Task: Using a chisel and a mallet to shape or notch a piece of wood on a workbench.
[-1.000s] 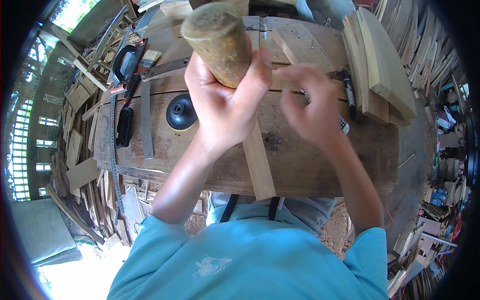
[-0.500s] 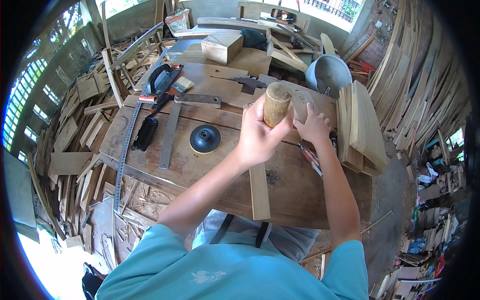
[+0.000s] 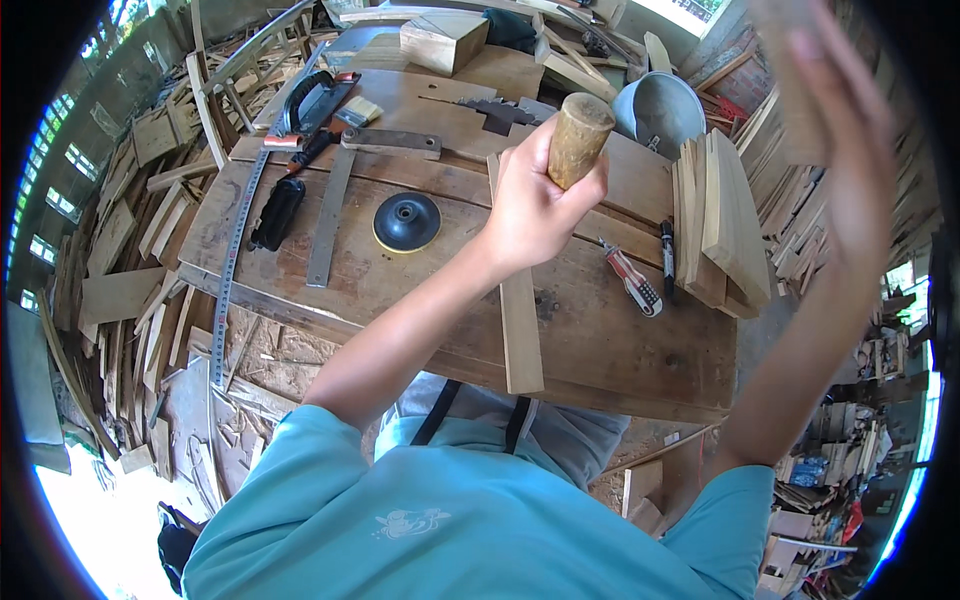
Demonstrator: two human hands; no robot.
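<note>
My left hand (image 3: pixel 540 200) is closed around a thick round wooden handle (image 3: pixel 580 140), held upright over a narrow wooden strip (image 3: pixel 520 340). The tool's lower end is hidden behind the hand, so its kind does not show. The strip lies on the workbench (image 3: pixel 620 350) and juts over the near edge. Raised high at the far right, my right hand (image 3: pixel 845 130) is smeared by motion. It grips a flat length of wood (image 3: pixel 785 70), partly cut off by the picture's rim. Beneath and between the arms lies a red-and-white-handled screwdriver (image 3: pixel 632 278).
A black marker (image 3: pixel 667 258) and upright boards (image 3: pixel 725 220) stand right of the screwdriver. Leftward are a black sanding pad (image 3: pixel 407 222), metal square (image 3: pixel 330 220), hand plane (image 3: pixel 308 105), brush (image 3: pixel 358 112) and tape measure (image 3: pixel 235 240). A saw blade (image 3: pixel 505 112) and bucket (image 3: pixel 658 110) sit farther back.
My right hand has swung up and outward to the right from the bench, carrying the piece of wood. The screwdriver and marker are now uncovered. My left hand keeps its hold on the handle.
</note>
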